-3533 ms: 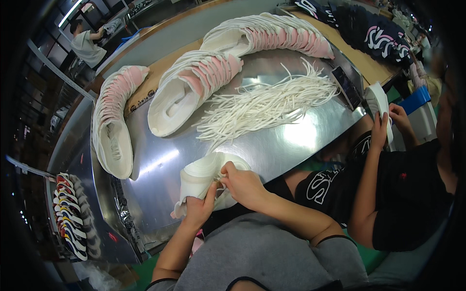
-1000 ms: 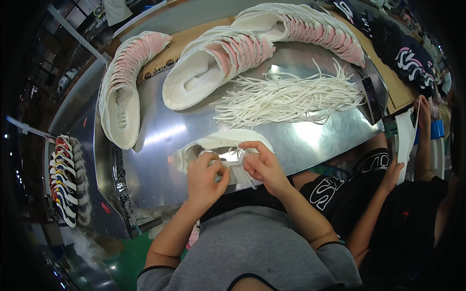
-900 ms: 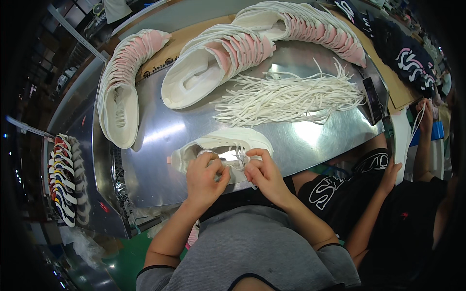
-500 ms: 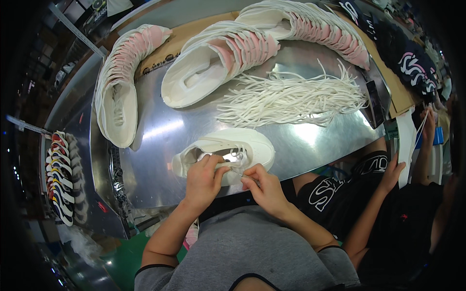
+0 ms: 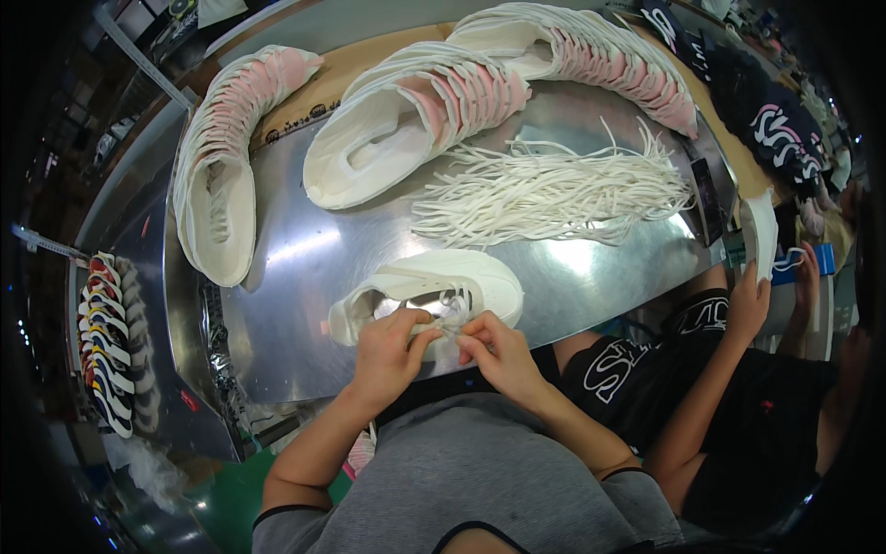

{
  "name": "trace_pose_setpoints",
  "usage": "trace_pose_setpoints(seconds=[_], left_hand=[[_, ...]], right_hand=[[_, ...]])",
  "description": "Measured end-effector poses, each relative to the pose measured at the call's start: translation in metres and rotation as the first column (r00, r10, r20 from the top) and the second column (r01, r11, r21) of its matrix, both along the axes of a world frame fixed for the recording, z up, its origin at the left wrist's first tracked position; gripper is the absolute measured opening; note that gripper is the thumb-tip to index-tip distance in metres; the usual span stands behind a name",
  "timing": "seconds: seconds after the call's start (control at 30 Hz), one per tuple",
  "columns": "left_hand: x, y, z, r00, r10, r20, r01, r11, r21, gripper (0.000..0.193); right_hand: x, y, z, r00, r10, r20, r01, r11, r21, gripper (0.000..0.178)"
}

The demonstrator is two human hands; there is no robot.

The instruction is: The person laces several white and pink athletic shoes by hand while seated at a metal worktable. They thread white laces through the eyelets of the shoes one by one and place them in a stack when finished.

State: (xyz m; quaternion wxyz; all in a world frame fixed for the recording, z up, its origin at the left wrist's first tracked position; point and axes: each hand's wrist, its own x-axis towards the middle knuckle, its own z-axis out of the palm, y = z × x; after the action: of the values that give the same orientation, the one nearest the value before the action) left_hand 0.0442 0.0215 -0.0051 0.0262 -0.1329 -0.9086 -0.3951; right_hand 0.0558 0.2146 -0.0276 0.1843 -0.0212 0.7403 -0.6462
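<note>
A white shoe upper [image 5: 494, 282] lies on its side at the near edge of the metal table, its opening facing left. A white shoelace [image 5: 459, 303] runs through a few of its eyelets. My left hand [image 5: 392, 355] is closed on the near eyelet edge of the upper, thumb and forefinger pinched together. Close beside it, my right hand [image 5: 498, 355] pinches the lace between thumb and fingertips at the same edge. The lace's tip is hidden by the fingers.
A heap of loose white laces [image 5: 554, 198] lies beyond the upper. Nested stacks of white-and-pink uppers [image 5: 369, 152] line the table's back, with another stack [image 5: 226, 217] at left. A dark phone [image 5: 709, 198] rests at the right edge. A co-worker's hand [image 5: 749, 300] holds a white piece at right.
Both hands stay at the eyelet edge; my right fingertips have drawn slightly closer to the left ones. The co-worker's white piece has moved and tilted.
</note>
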Motion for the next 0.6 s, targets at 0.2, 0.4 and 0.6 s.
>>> trace_pose_setpoints(seconds=[0.2,0.4,0.6], left_hand=[[0.004,-0.001,-0.006,0.995,0.019,-0.1,-0.015,0.999,0.045,0.016],[0.003,0.003,-0.003,0.996,-0.013,-0.093,0.018,0.998,0.053,0.018],[0.004,0.008,-0.004,0.995,0.079,-0.058,-0.077,0.997,0.031,0.018]], right_hand=[[-0.006,-0.016,-0.012,1.0,-0.018,0.013,0.018,0.999,-0.033,0.013],[-0.012,0.004,-0.001,0.994,0.096,-0.049,-0.091,0.99,0.108,0.013],[0.0,0.004,-0.005,0.992,0.037,-0.118,-0.023,0.993,0.118,0.014]])
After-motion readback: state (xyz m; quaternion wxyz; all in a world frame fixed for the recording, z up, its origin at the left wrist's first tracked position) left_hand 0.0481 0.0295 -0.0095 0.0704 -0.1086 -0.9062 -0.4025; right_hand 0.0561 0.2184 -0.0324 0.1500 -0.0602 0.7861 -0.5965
